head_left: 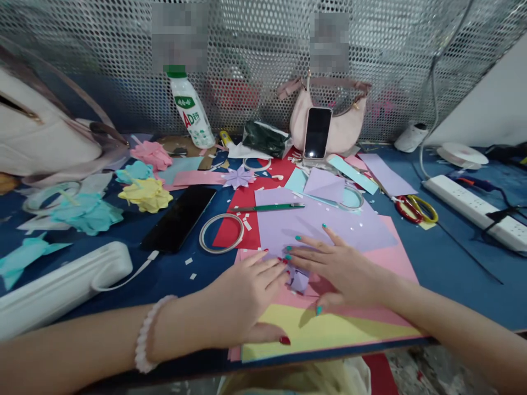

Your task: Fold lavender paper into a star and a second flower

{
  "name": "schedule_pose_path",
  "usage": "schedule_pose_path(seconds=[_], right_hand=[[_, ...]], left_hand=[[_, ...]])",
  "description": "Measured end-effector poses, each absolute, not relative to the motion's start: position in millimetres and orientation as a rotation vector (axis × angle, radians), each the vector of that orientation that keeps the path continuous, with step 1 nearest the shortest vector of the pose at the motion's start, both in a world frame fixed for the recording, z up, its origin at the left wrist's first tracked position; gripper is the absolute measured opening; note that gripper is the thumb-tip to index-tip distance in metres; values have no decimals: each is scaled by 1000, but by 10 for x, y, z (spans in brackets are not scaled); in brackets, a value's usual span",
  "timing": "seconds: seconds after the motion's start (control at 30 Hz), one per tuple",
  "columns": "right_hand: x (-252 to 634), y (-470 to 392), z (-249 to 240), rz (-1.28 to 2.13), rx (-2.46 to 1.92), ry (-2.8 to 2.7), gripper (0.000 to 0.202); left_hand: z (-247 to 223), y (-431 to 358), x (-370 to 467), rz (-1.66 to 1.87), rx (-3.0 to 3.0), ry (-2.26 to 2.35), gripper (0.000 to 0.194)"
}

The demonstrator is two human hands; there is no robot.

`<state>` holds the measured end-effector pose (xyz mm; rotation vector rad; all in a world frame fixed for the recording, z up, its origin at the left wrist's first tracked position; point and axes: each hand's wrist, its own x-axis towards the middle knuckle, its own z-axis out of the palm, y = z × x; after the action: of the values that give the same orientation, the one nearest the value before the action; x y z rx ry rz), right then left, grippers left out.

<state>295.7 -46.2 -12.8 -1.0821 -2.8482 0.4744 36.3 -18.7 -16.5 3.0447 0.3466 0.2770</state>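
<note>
My left hand (247,296) lies palm down with its fingers stretched out over the coloured paper. Opposite it, my right hand (346,269) is also flat, its fingers spread and their tips close to those of the left. Between and partly under the fingers shows a small piece of folded purple paper (300,281); the rest of it is hidden. Beneath both hands are stacked sheets: a purple sheet (329,219), a pink sheet (395,247) and a yellow sheet (341,326). A slim green pen-like tool (280,207) rests across the purple sheet.
A roll of tape (221,233) and a black phone (179,219) lie left of the sheets. Paper flowers (146,193) stand further left. Scissors (415,209) and a power strip (477,208) are at right. A bottle (191,112), pink handbag (341,131) and upright phone (317,131) line the back.
</note>
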Motion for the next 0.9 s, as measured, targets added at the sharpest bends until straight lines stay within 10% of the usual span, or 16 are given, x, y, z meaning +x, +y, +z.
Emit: schedule_pose_path(seconds=[0.2,0.9], right_hand=[[2970,-279,-161,352,-1115,-2842,62],[2995,-136,-241,303,-1099,-2860,56]], left_hand=[[-167,33,401,450,3063,178,40],[-274,71,414,633,3163,241,32]])
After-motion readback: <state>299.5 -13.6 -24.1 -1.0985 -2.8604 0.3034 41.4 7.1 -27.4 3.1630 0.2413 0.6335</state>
